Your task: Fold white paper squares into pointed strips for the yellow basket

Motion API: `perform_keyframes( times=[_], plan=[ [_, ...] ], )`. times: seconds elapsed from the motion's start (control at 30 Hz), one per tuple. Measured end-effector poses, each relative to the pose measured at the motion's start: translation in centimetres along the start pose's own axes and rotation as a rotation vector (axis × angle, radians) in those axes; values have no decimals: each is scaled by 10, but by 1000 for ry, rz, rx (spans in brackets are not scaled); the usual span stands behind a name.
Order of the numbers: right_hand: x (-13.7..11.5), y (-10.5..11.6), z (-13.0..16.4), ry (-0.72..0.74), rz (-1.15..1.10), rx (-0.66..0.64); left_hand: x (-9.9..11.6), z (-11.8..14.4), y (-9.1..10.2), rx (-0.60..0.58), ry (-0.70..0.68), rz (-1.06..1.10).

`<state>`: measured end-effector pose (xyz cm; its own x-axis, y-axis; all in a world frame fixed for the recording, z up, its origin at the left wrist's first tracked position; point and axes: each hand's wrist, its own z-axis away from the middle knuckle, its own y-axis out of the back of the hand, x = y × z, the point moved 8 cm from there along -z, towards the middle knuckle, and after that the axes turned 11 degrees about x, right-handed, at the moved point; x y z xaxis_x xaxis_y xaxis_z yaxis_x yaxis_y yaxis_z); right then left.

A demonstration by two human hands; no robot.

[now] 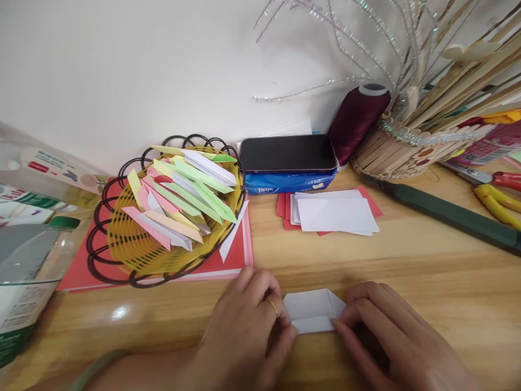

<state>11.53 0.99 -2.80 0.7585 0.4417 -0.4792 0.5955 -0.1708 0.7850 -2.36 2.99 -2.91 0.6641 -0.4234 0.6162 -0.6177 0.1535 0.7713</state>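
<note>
A small white sheet of paper (311, 310), creased lengthwise and with its upper right corner folded in, lies on the wooden table. My left hand (252, 320), with a ring on one finger, pinches its left end between thumb and fingers. At the right end, my right hand (391, 331) grips the paper the same way, the thumb at the lower edge. Behind them is a stack of white paper slips (337, 214) on red ones. To the left, a yellow basket (122, 247) with black looped edging holds several folded paper pieces (191, 190) in pink, green, yellow and white.
A phone (287, 153) rests on a blue tissue pack (280, 183) by the wall. Right of it stand a dark thread spool (358, 119) and a wooden-stick basket (407, 149). A dark green tool (451, 214) and scissors (494, 198) lie right; bottles (55, 255) stand left.
</note>
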Motion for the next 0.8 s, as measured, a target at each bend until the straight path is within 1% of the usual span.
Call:
perform_keyframes(
  times=[0.1, 0.27, 0.43, 0.63, 0.67, 0.73, 0.8],
  plan=[
    [-1, -1, -1, 1, 4, -15, 1, -1, 0, -13, 2, -6],
    [-6, 1, -6, 6, 1, -3, 3, 1, -3, -36, -15, -28],
    [-2, 3, -7, -48, 12, 3, 3, 4, -5, -53, -6, -61],
    [1, -2, -5, -82, -23, -45, -1, 6, -4, -49, 28, 16],
    [1, -2, -5, -82, -22, -51, 0, 7, -3, -46, 9, 29],
    [-2, -1, -5, -64, 6, -46, 4, 8, -3, -37, -70, 42],
    [-12, 2, -4, 12, 85, -31, 9, 9, -2, -30, -165, 18]
  ],
)
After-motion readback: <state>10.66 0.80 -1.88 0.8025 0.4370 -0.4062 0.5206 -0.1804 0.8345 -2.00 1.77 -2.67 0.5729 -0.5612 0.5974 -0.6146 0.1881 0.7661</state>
